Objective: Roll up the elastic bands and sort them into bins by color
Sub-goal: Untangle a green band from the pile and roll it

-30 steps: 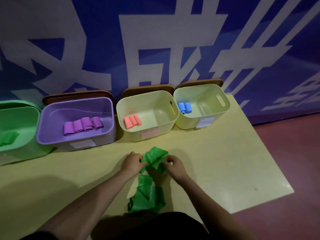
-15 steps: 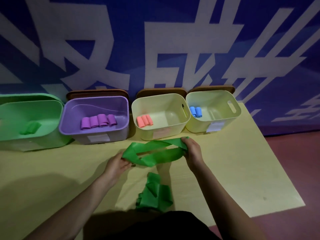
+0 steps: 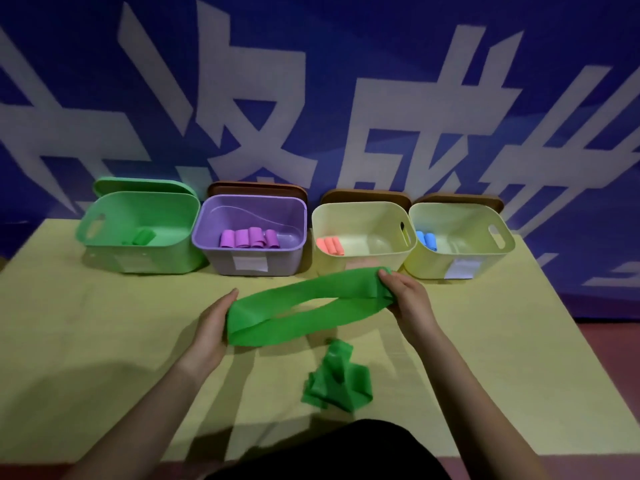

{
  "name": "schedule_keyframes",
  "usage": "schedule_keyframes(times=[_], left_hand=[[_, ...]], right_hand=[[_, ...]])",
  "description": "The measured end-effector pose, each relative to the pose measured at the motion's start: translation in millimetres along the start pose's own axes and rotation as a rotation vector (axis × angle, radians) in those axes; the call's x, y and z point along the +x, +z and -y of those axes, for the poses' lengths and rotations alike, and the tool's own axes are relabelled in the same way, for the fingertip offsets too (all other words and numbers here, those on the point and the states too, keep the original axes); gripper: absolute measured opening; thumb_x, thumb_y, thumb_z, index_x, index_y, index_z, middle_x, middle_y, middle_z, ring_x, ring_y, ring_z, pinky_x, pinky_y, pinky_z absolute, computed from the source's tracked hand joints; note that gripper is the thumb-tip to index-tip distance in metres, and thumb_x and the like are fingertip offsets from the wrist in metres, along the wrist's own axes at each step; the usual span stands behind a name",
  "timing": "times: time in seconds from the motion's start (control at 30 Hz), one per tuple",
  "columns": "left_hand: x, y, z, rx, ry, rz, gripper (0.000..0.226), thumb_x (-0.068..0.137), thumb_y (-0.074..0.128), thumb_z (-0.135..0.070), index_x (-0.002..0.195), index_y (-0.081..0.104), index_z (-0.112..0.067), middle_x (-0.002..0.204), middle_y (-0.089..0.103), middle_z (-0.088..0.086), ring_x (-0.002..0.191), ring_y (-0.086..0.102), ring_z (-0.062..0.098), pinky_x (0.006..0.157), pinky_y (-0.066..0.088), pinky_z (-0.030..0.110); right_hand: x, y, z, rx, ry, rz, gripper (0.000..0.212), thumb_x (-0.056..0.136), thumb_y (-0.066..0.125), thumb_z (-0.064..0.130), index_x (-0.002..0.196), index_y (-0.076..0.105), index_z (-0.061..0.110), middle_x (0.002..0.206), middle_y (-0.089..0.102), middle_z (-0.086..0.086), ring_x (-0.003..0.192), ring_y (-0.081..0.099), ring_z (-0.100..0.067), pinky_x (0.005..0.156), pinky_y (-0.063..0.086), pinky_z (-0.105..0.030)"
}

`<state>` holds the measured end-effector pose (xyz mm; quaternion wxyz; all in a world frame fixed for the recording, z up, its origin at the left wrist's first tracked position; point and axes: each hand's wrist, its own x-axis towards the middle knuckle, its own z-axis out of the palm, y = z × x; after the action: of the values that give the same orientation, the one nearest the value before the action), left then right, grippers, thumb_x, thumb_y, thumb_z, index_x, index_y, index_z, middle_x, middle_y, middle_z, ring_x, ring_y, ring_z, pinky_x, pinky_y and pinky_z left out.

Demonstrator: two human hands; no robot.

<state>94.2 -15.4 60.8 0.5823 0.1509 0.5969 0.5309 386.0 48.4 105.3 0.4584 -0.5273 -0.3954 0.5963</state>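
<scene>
A green elastic band (image 3: 304,311) is stretched into a long open loop above the yellow table (image 3: 104,323). My left hand (image 3: 211,323) grips its left end and my right hand (image 3: 408,299) grips its right end. A crumpled pile of green bands (image 3: 337,382) lies on the table just below the loop. Along the back stand a green bin (image 3: 114,261) holding a green roll (image 3: 143,237), a purple bin (image 3: 221,265) with several purple rolls (image 3: 249,239), a cream bin (image 3: 391,261) with pink rolls (image 3: 330,245), and a second cream bin (image 3: 485,258) with blue rolls (image 3: 426,240).
Lids lean behind the bins against a blue banner wall (image 3: 311,98) with large white characters. The table's right edge (image 3: 588,358) drops to a red floor. My dark clothing (image 3: 322,452) fills the near bottom.
My hands have pulled apart from a bunched band to a wide stretched loop, lifted off the pile. The camera has swung left, bringing the green bin fully into sight.
</scene>
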Motion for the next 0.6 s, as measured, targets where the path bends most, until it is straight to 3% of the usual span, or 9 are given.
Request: schedule_keyframes(times=[0.07, 0.13, 0.2, 0.3, 0.47, 0.6], left_hand=[[-12.8, -10.5, 7.5, 0.131, 0.050, -0.022, 0.032, 0.095, 0.055, -0.026, 0.108, 0.064, 0.002, 0.106, 0.068, 0.019, 0.099, 0.063, 0.029, 0.082, 0.046, 0.035], [-27.4, -15.1, 17.7, 0.281, 0.051, -0.027, 0.022, 0.095, 0.056, -0.021, 0.092, 0.063, -0.001, 0.091, 0.064, 0.017, 0.091, 0.058, 0.027, 0.075, 0.044, 0.032], [-39.1, -13.3, 23.4, 0.406, 0.081, -0.042, 0.016, 0.093, 0.059, -0.021, 0.084, 0.059, -0.009, 0.082, 0.059, 0.008, 0.087, 0.055, 0.024, 0.072, 0.043, 0.030], [-52.0, 1.6, 16.8, 0.472, 0.238, -0.062, 0.004, 0.093, 0.059, -0.021, 0.094, 0.061, -0.017, 0.091, 0.063, -0.001, 0.090, 0.057, 0.016, 0.073, 0.044, 0.021], [-81.3, 45.9, -12.8, 0.426, 0.470, 0.160, 0.025, 0.099, 0.047, -0.024, 0.120, 0.058, -0.026, 0.119, 0.060, -0.017, 0.112, 0.054, -0.003, 0.093, 0.044, 0.019], [-100.9, 71.1, -23.6, 0.414, 0.518, 0.274, 0.020, 0.097, 0.049, -0.014, 0.111, 0.061, -0.021, 0.110, 0.064, -0.012, 0.099, 0.059, -0.004, 0.080, 0.043, 0.008]], right_hand=[[-6.2, 11.3, 2.0, 0.019, 0.008, 0.051, 0.020, 0.096, 0.054, 0.015, 0.090, 0.070, 0.004, 0.076, 0.066, -0.005, 0.069, 0.061, -0.014, 0.061, 0.049, -0.022], [-14.5, 27.6, 5.9, 0.003, 0.010, 0.126, 0.023, 0.098, 0.050, 0.015, 0.094, 0.070, 0.004, 0.082, 0.069, -0.007, 0.075, 0.064, -0.016, 0.066, 0.051, -0.024], [-22.9, 45.3, 9.4, -0.033, -0.007, 0.180, 0.023, 0.097, 0.050, 0.014, 0.087, 0.071, 0.009, 0.077, 0.070, -0.003, 0.074, 0.063, -0.015, 0.067, 0.051, -0.024], [-35.3, 65.6, 17.1, -0.139, -0.101, 0.264, 0.023, 0.095, 0.055, 0.012, 0.081, 0.073, 0.010, 0.075, 0.067, -0.002, 0.075, 0.060, -0.017, 0.073, 0.048, -0.030], [-57.1, 75.8, 29.9, -0.184, -0.193, 0.387, 0.032, 0.096, 0.054, 0.013, 0.070, 0.071, 0.022, 0.062, 0.063, 0.010, 0.062, 0.056, -0.005, 0.063, 0.043, -0.022], [-64.8, 72.0, 40.4, -0.185, -0.225, 0.364, 0.025, 0.093, 0.056, 0.025, 0.090, 0.074, 0.009, 0.084, 0.073, -0.007, 0.080, 0.065, -0.016, 0.076, 0.050, -0.029]])
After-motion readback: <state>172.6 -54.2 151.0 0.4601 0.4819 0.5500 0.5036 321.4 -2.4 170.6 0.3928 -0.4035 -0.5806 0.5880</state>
